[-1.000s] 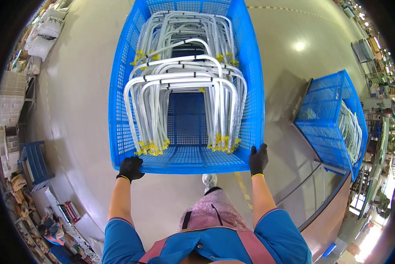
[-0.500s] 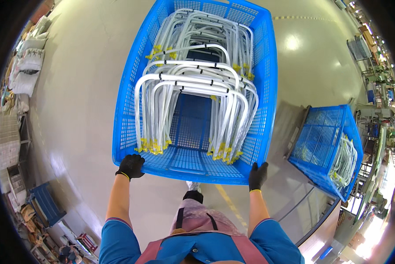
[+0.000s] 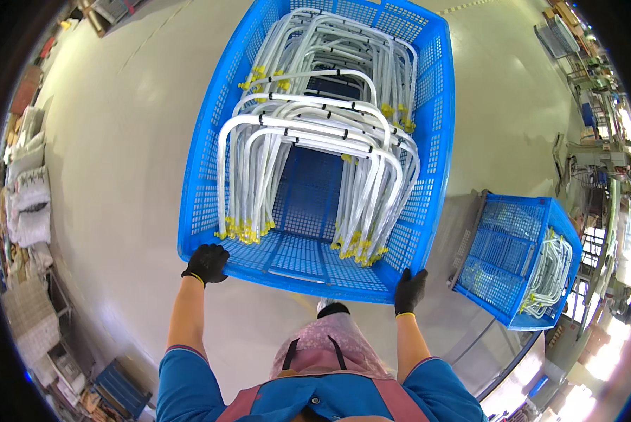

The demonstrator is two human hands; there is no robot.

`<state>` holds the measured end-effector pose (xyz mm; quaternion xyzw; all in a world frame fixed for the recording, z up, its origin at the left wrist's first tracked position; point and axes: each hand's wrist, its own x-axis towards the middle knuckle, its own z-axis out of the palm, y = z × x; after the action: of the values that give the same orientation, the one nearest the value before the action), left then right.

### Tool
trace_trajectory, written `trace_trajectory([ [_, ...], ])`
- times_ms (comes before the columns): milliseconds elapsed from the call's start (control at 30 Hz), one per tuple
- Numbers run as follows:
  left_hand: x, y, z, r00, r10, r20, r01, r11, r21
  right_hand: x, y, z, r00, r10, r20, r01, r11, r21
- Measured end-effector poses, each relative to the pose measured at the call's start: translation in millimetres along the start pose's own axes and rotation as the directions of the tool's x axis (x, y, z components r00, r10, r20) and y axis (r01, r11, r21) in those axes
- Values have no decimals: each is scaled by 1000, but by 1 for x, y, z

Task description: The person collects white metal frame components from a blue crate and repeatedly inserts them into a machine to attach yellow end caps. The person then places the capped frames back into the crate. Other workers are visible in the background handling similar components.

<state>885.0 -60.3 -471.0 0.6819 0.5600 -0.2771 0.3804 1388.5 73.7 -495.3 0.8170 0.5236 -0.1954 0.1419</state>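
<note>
A large blue plastic basket with meshed walls stretches out in front of me. Inside it stand several white U-shaped tubes with black marks along their bends and yellow pieces at their lower ends. They form two groups, one behind the other. In a dark glove, my left hand is closed over the near left corner of the basket's rim. My right hand, gloved alike, grips the near right corner. The fingertips of both hands are partly hidden by the rim.
On the right stands a second blue basket holding similar white tubes. Machines and shelving line the far right. Pale sacks are piled along the left, with a dark blue crate below them. Grey floor lies between.
Both hands keep their hold on the basket, which has turned slightly clockwise in view. The surroundings have shifted; the second basket appears a little lower and the sacks lower at the left.
</note>
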Motion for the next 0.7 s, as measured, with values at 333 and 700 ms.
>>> trace_trajectory([
  [333,0,-11,22,989,40,-143,-51,996,-72,3,5,4,999,-37,-15,37,999,26],
  [700,8,1,16,960,64,-273,-96,990,-107,19,2,-5,999,15,37,-17,999,35],
])
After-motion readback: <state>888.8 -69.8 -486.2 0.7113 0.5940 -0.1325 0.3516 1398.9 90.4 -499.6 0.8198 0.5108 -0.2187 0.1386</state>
